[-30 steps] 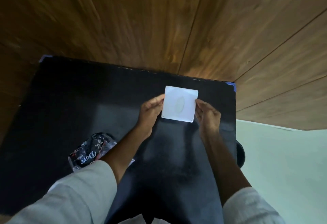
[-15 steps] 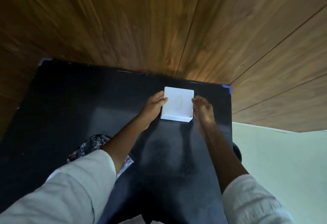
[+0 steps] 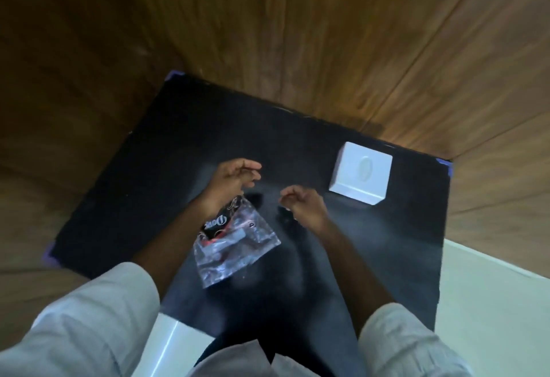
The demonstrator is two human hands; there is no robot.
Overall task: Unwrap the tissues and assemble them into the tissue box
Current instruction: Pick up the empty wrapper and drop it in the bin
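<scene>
A white cube-shaped tissue box with an oval slot on top stands alone at the far right of the black tabletop. My left hand hovers mid-table with fingers loosely spread and nothing in it. A crumpled clear plastic wrapper with dark printed lettering lies flat just under and behind that wrist. My right hand hangs to the left of the box, fingers curled inward, holding nothing. No loose tissues are visible.
The black tabletop has blue tape at its corners and butts against a wood-panelled wall. A pale floor shows to the right. A white object sits at the near edge by my lap.
Both hands let go of the tissue box, which now stands on the table, and drew back toward me. The view swung, bringing the wrapper under my left wrist.
</scene>
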